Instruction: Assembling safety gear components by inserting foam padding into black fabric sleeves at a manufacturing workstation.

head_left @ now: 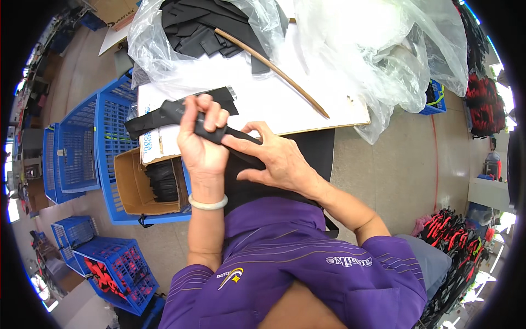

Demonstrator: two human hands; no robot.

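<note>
My left hand (204, 129) is raised over the table's near edge, palm up, its fingers wrapped round a folded black fabric strip (174, 111). A narrower black end of it runs down to the right, passing beneath my right hand (279, 156). That hand is open, thumb and fingers apart, with its index fingertip against the black piece beside my left palm. Behind my left hand, another flat black strip (222, 98) lies on the white tabletop (296, 104). What sits inside my left fist is partly hidden.
A clear plastic bag holds black strips (203, 27); a brown wooden stick (274, 68) lies beside it. More clear plastic (378, 55) covers the table's right. At left, a blue crate (115, 115) and a cardboard box (129, 183) with black pieces stand against the table.
</note>
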